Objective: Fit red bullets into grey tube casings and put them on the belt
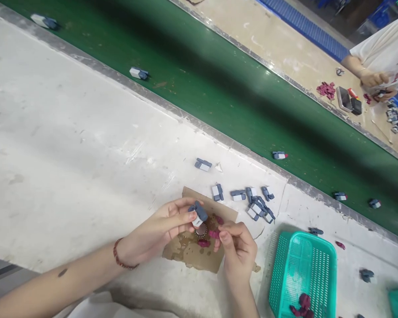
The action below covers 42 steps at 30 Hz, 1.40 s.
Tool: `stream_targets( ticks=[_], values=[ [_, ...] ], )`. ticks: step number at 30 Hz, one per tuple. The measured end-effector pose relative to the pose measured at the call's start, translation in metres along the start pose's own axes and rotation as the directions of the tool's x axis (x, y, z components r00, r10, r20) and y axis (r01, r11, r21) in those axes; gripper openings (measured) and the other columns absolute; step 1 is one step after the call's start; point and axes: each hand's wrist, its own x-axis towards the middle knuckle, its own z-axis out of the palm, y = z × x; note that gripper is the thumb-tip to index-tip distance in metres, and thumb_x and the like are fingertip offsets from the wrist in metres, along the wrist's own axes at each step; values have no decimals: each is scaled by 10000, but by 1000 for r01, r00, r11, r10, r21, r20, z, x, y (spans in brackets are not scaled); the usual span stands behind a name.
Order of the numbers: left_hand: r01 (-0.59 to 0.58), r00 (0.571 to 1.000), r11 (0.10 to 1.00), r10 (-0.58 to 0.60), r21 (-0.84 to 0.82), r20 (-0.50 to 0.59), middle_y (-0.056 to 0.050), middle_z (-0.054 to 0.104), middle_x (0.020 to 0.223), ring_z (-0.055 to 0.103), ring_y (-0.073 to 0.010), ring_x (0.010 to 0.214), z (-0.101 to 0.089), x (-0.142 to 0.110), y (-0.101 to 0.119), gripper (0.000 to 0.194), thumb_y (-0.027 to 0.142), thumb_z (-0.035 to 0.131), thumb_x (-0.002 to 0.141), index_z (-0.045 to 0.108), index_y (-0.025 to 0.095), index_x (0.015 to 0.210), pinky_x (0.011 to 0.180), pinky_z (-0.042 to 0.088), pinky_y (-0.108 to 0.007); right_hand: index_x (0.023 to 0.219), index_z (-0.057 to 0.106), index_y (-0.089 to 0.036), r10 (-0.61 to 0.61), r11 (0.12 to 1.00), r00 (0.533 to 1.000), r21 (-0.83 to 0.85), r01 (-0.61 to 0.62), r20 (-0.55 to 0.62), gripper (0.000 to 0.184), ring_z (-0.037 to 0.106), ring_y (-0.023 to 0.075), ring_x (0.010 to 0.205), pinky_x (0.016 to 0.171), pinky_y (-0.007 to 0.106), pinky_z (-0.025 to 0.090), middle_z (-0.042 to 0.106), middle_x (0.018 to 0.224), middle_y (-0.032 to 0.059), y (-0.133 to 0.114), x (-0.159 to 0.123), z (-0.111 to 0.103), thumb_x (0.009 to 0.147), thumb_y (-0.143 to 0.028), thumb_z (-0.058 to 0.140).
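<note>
My left hand (167, 225) is closed around a small blue-grey and white plastic part (199, 213), held above a piece of brown cardboard (199, 260). Just to its right, my right hand (239, 249) pinches a small magenta plastic piece (214, 234) between thumb and fingertips. The two pieces are close but apart. Under my hands, a round metal cap (200, 230) and another magenta piece (204, 243) lie on the stained cardboard. Beyond the cardboard, several blue-grey and white parts (257, 207) lie loosely grouped on the white table.
A turquoise basket (274, 274) with magenta pieces (304, 302) stands at the right. Along the table's far side runs a green conveyor belt (192, 101) carrying scattered parts. Across it, another person's hands (374, 79) work near a magenta pile (326, 90).
</note>
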Motion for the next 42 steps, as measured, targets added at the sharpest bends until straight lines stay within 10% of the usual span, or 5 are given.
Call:
stream_targets(
  ticks=[24,29,38,42],
  values=[
    [-111,994,961,105,253,36,-16,676,743,630,-155,694,3,-3,-16,403,378,844,607,628,174,879,665,522,-255,758,623,-208,-30,965,990,-253,65,141,178,597,136,570,548,247,484,637,630,-7,-2,-7,4,916,-257,556],
    [-147,988,927,124,346,89,-26,694,745,647,-162,675,3,0,-15,334,348,808,648,649,168,882,666,542,-267,718,626,-199,94,982,990,-174,-74,108,258,579,126,490,475,231,485,622,563,-9,-2,-3,4,892,-385,587],
    [-521,849,411,334,748,409,-74,743,1026,676,-248,928,12,-2,2,274,289,672,802,738,234,1062,833,542,-303,640,550,-199,206,978,978,17,-207,43,327,518,97,378,375,197,461,576,470,-31,-8,5,-4,818,-445,669],
    [-612,790,329,286,719,542,-77,749,1012,688,-249,909,25,7,8,276,320,665,819,739,228,1069,810,541,-298,653,561,-193,200,979,980,47,-199,-11,316,533,101,395,394,198,468,579,471,-31,-11,3,-9,819,-438,671]
  ],
)
